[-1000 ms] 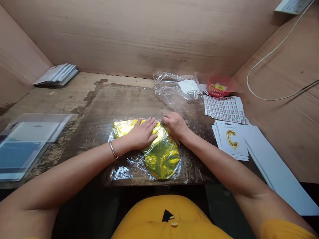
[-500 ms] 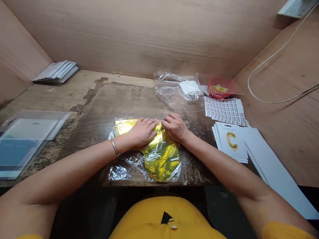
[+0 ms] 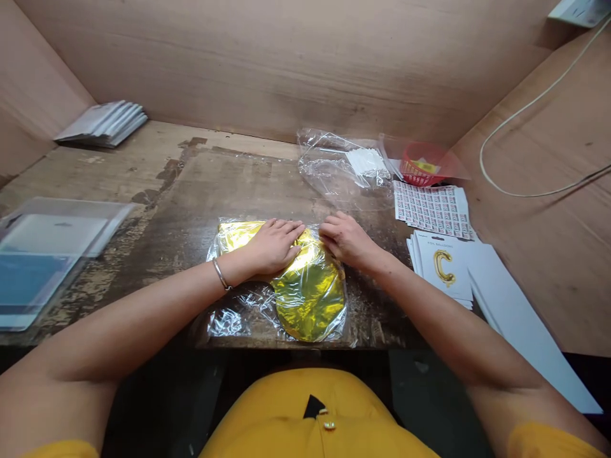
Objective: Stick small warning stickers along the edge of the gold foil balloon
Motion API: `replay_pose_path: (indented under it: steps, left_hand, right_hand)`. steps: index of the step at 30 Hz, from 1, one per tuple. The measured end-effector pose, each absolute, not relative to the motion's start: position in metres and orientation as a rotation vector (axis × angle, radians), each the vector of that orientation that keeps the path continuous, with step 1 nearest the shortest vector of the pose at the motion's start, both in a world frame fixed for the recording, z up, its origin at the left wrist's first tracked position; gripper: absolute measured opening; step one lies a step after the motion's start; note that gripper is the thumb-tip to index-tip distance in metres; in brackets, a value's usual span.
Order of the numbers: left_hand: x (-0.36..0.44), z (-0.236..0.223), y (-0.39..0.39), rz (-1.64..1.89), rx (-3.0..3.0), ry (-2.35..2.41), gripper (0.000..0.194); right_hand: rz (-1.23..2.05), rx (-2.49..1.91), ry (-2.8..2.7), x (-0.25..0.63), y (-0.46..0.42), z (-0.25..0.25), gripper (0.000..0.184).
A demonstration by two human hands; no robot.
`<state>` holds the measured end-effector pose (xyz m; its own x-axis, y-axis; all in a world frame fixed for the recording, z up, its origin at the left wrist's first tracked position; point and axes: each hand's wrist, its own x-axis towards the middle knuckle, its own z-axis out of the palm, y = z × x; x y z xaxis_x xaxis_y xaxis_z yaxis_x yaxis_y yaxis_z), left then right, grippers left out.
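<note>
Hands just apart and pressing down flat, left hand (image 3: 273,248) on a gold foil balloon (image 3: 310,294) inside a clear plastic bag (image 3: 233,321), right hand (image 3: 346,240) on the bag's upper right edge, bag on a worn wooden workbench (image 3: 229,184), foil balloon cards (image 3: 442,267) and a sticker sheet (image 3: 433,208) off to the right, silver bangle (image 3: 220,274) on the left wrist

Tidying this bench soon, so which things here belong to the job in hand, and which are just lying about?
In hand: left hand, right hand, gold foil balloon, clear plastic bag.

Lying about: foil balloon cards, label sheet, red basket, second clear bag, white sticks.
</note>
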<state>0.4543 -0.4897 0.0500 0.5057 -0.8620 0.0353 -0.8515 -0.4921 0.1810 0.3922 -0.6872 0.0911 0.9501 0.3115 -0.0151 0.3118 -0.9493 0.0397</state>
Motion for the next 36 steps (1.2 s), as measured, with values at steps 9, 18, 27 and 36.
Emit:
replay_pose_path:
  steps: [9, 18, 27, 36]
  left_hand:
    - [0.452, 0.048, -0.489, -0.073, 2.585, -1.482, 0.056]
    - [0.456, 0.047, -0.489, -0.097, 2.59, -1.476, 0.053]
    - [0.454, 0.069, -0.49, -0.164, 2.604, -1.544, 0.055]
    - [0.436, 0.055, -0.471, -0.201, 2.493, -1.663, 0.052]
  right_hand:
    - [-0.088, 3.041, 0.245, 0.421, -0.675, 0.083, 0.019]
    - [0.085, 3.024, 1.055, 0.349, -0.671, 0.113, 0.016]
    - [-0.03, 3.042, 0.656, 0.361, -0.68, 0.098, 0.012]
    - [0.23, 3.177, 0.917, 0.287, -0.7, 0.107, 0.016]
